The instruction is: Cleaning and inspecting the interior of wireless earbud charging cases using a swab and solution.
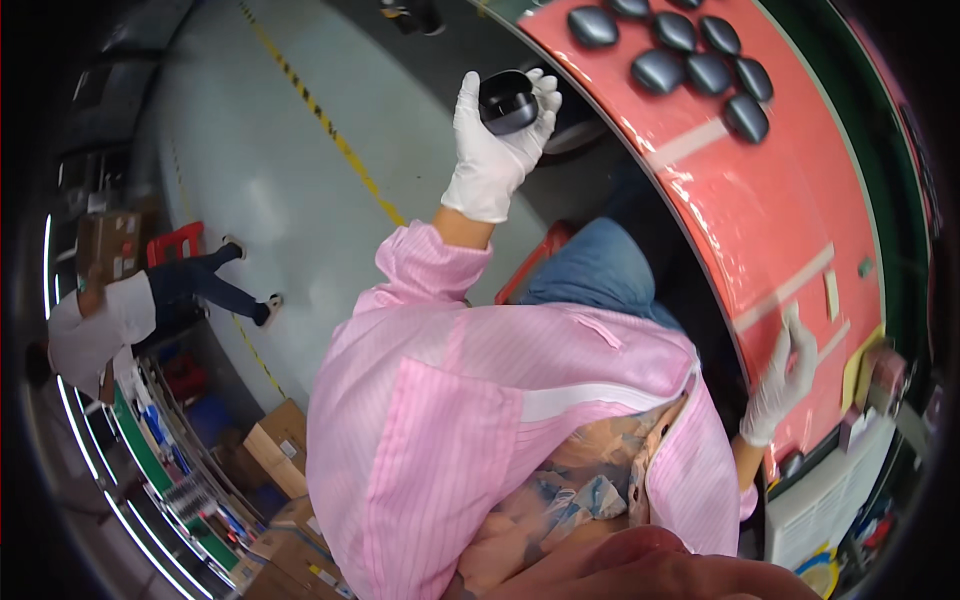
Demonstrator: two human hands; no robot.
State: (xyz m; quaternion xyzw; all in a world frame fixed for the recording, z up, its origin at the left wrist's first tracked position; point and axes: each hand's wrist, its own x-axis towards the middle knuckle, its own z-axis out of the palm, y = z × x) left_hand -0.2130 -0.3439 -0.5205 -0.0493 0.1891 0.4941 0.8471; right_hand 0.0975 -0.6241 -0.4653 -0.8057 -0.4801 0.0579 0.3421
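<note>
Raised over the floor beside the bench, my white-gloved left hand (497,150) has its fingers wrapped round a glossy black earbud case (510,112). The case's lid stands up from the base; what is inside is too dark to tell. My right hand (782,385), also gloved in white, is at the near right part of the red bench mat (740,230). Its fingers are apart and slightly curled, with nothing visible in them. Several closed dark grey earbud cases (709,73) lie grouped on the far end of the mat.
Light tape strips (790,290) cross the mat, and a small pale strip-shaped piece (831,295) lies near my right hand. A white slatted box (830,500) stands at the near right. Another person (110,310) is far left, near cardboard boxes (108,245) and a red stool (175,243).
</note>
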